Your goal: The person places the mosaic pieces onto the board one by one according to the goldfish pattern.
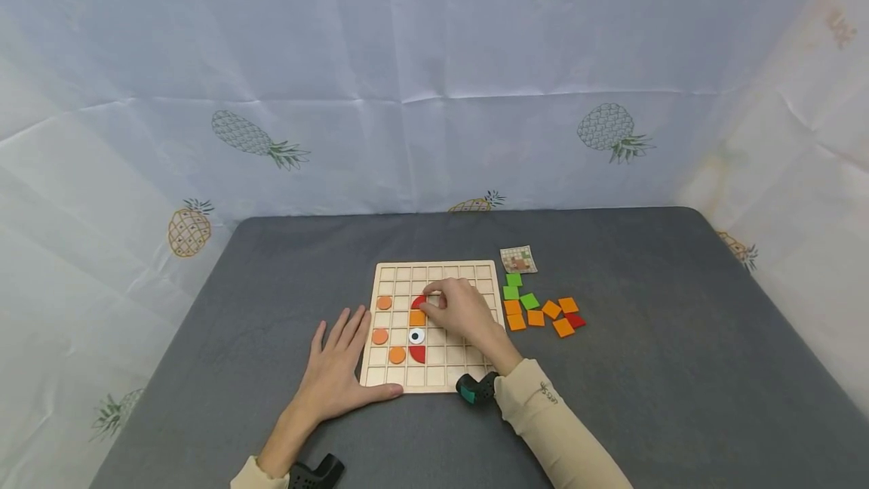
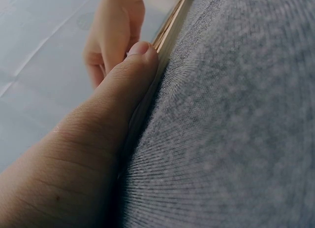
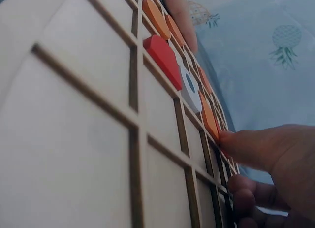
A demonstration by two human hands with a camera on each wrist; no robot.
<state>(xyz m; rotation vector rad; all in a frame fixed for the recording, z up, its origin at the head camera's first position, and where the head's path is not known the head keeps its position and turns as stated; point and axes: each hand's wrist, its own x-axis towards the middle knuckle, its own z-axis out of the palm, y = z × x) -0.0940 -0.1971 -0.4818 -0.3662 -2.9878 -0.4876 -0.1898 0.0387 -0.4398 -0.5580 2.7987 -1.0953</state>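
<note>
A wooden grid board point(image 1: 435, 376) lies on the table. My left hand point(image 1: 337, 376) is spread at its left near corner, fingertips at the left edge and thumb point(image 2: 140, 55) along the near edge. My right hand point(image 1: 462, 312) reaches over the board and pinches a red rounded piece point(image 1: 418, 302) at a cell, thumb and index finger on it. Just nearer in the same column are an orange square point(image 1: 417, 318), a white eye piece point(image 1: 416, 336) and another red rounded piece point(image 3: 163, 60). Orange discs point(image 1: 380, 336) sit in cells farther left.
Right of the board lie loose green squares point(image 1: 529, 301), several orange squares point(image 1: 535, 318) and a red piece point(image 1: 575, 320). A small patterned picture card point(image 1: 519, 259) lies behind them. A pineapple-print cloth point(image 1: 434, 149) hangs behind the grey table point(image 1: 652, 383).
</note>
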